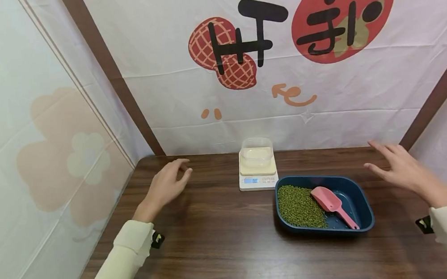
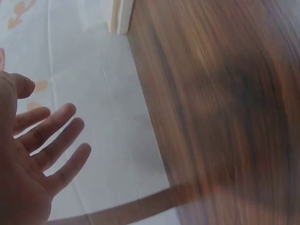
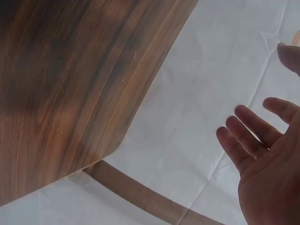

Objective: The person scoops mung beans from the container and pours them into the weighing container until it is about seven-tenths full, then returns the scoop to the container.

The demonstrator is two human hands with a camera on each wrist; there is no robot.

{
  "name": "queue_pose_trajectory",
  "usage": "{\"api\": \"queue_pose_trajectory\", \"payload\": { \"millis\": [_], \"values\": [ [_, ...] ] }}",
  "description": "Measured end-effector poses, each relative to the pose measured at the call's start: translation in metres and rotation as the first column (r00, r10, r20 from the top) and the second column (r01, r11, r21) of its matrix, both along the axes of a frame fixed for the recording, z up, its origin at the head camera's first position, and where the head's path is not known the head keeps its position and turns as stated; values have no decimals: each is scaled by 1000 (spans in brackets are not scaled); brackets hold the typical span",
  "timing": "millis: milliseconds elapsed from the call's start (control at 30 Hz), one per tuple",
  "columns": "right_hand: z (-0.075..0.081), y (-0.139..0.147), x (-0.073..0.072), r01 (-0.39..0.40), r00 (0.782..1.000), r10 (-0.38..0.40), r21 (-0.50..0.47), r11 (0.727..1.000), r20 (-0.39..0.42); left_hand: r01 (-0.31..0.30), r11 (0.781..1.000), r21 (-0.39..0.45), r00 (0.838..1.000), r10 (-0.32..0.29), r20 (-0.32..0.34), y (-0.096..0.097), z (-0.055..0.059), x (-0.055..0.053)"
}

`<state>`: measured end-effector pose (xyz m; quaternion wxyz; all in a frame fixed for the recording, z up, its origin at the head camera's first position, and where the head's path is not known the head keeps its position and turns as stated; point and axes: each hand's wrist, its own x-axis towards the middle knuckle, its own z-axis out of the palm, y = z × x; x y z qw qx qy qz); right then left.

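My left hand [image 1: 166, 184] hovers over the left part of the table, fingers relaxed and holding nothing. On the other side my right hand [image 1: 402, 169] is spread above the table, right of a dark blue tray [image 1: 364, 202]. Green beans [image 1: 299, 206], apparently mung beans, fill the tray's left part. A pink scoop [image 1: 330, 201] lies in it, its blade against the beans and its handle toward the front right corner. Between the hands stands a white kitchen scale [image 1: 246, 186] with a lit display. A clear plastic container [image 1: 257, 154] sits on its platform.
The dark wooden table [image 1: 225, 242] reaches back to a white printed cloth [image 1: 169, 82] hanging behind it. Another cloth with a pale flower [image 1: 63, 159] hangs along the left side. The tray's back left corner is close to the scale's front right corner.
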<state>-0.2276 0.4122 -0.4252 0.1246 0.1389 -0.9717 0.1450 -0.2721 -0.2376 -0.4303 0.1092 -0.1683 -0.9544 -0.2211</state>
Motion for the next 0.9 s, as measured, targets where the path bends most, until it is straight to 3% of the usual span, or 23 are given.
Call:
{"api": "queue_pose_trajectory", "payload": {
  "millis": [300,533,900],
  "values": [
    [-4,-14,6,-28,998,27,14,999,64,14,994,105,999,-17,30,20,-10,4],
    [-11,-24,14,-30,996,30,0,1000,79,26,987,161,998,-34,49,30,-19,4],
    [-21,-36,18,-26,997,28,-38,999,79,25,973,230,998,-36,44,54,-25,13]
  ]
}}
